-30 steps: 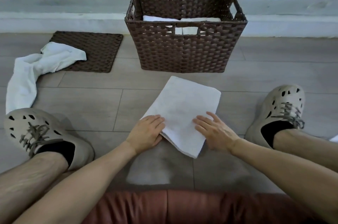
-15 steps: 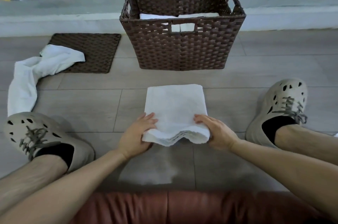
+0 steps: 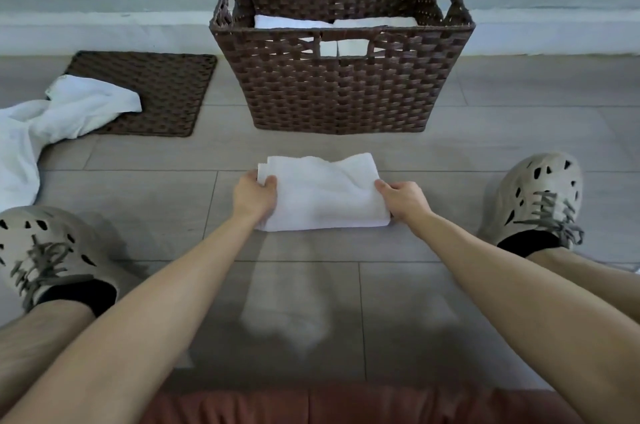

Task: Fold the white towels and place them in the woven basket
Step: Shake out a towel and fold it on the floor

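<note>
The folded towel (image 3: 325,195) is gripped at both ends: the left hand (image 3: 254,196) is curled round its left edge, and the right hand (image 3: 403,200) is clamped on the right edge the same way. Held at both sides like this, the layers are kept from slipping open, a hold that suits a carry. Whether the bundle is resting on the floor (image 3: 485,146) or raised just off it cannot be told. It is found between the two shoes (image 3: 540,195), just short of the woven basket (image 3: 343,87), which is stood directly ahead with its open top facing up. Two stacked towels (image 3: 294,21) are seen inside, side by side against the near wall, so room is likely left behind or on top of them. Off to the left, an unfolded towel (image 3: 69,115) is left sprawled, partly over a woven mat (image 3: 162,91), so one more fold is judged to remain.
</note>
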A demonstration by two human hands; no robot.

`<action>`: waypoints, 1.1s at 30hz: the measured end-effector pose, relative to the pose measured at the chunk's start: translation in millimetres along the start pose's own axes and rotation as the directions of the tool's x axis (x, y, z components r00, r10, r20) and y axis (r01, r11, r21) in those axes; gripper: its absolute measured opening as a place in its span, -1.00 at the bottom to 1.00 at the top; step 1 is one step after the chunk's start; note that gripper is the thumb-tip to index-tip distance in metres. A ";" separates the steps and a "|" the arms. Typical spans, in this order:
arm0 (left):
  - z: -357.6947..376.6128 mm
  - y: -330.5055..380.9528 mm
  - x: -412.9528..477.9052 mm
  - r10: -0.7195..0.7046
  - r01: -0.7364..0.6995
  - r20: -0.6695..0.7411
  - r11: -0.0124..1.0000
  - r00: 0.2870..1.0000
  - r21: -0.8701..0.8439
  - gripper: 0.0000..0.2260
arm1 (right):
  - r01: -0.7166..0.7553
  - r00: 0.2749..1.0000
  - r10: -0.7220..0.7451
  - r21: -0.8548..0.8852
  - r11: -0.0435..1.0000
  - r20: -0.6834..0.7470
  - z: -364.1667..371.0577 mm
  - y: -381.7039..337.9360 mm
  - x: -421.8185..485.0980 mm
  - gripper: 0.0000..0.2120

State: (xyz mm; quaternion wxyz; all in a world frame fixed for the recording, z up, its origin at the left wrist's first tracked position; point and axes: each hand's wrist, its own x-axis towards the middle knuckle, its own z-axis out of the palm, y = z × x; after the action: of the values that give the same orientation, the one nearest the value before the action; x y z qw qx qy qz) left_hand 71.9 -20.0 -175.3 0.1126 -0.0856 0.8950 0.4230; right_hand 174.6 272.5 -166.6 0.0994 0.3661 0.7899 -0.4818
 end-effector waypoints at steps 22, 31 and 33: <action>-12.7 63.1 -26.9 0.653 -0.743 0.374 0.482 0.658 0.465 -0.54 | 0.466 0.885 -0.466 0.017 0.885 -0.002 -33.4 -15.5 -28.9 -0.33; -104.3 119.5 -26.7 0.434 -0.551 0.514 0.829 0.740 0.095 -0.53 | 0.609 0.764 -0.560 -0.073 0.790 0.321 -56.4 -130.5 -55.7 -0.46; -116.3 130.1 -31.9 0.412 -0.507 0.549 0.861 0.728 0.026 -0.64 | 0.618 0.755 -0.582 -0.031 0.785 0.302 -57.9 -150.2 -65.1 -0.51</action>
State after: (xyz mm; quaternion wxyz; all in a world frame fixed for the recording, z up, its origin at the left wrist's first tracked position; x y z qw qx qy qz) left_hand 55.2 -26.8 1.1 0.2511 0.2684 0.8557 0.3643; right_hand 131.0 249.2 -0.2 0.0720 0.0145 0.8730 -0.4822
